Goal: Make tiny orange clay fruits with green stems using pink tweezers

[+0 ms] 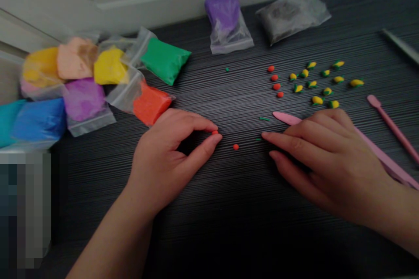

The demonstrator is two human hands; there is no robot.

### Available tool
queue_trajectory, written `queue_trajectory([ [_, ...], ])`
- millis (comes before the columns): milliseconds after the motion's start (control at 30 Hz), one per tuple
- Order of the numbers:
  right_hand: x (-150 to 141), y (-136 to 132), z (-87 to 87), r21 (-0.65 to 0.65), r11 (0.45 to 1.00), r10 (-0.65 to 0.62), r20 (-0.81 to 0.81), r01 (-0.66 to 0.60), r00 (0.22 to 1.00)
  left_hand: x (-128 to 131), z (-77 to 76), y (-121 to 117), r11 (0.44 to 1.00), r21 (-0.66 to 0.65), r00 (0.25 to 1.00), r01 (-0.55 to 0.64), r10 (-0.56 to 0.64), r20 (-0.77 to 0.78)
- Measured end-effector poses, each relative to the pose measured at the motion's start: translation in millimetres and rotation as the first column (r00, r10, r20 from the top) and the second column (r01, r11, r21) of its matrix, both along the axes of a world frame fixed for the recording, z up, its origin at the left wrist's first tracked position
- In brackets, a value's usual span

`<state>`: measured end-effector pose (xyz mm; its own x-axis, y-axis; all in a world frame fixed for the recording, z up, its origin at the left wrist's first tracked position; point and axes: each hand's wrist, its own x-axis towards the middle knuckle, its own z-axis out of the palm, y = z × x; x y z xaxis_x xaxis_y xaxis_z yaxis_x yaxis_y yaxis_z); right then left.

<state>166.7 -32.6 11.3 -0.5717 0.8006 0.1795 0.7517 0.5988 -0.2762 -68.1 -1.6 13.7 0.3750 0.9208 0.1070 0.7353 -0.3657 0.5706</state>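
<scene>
My left hand (pixel 173 157) pinches a small red clay ball (pixel 214 132) between thumb and index fingertip, just above the dark surface. Another red ball (pixel 236 147) lies to the right of those fingertips. My right hand (pixel 314 157) rests with thumb and index finger apart, the index tip touching or right beside a thin green clay strip (pixel 258 139). A second green strip (pixel 264 118) lies a little farther back. A pink modelling knife (pixel 376 150) passes partly beneath my right hand, its blunt tip showing beyond the knuckles.
Behind sit several red clay pieces (pixel 274 78) in a column and several yellow-and-green clay pieces (pixel 312 84). A pink tool (pixel 393 126) lies at right. Bagged clay includes orange-red (pixel 151 103), green (pixel 165 59) and purple (pixel 224 13). A green bit (pixel 227 69) lies mid-table.
</scene>
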Motion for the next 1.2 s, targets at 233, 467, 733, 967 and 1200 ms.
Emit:
queue_trajectory([
  [233,-1.5,-1.0,0.9,-0.007,1.0,0.022,0.001,-0.022,1.0,0.0,0.3,0.5,1.0,-0.004,1.0,0.008,-0.008,-0.015],
  [467,0.5,-1.2,1.0,0.016,1.0,0.014,-0.008,-0.014,1.0,-0.1,-0.5,0.2,1.0,0.015,1.0,0.007,-0.007,0.0],
  [733,0.0,-4.5,2.0,0.05,0.996,0.071,0.122,-0.078,0.99,-0.3,-0.4,0.0,1.0,0.016,1.0,0.004,-0.004,-0.006],
  [967,1.1,-4.3,2.0,0.049,0.997,0.043,0.178,-0.052,0.983,-0.3,-0.5,0.2,1.0,0.019,1.0,0.004,-0.003,-0.009],
  [1200,-0.3,-4.6,2.3,0.029,0.998,0.058,0.179,-0.064,0.982,-0.5,-1.3,0.7,1.0,0.024,1.0,0.02,-0.02,-0.009],
])
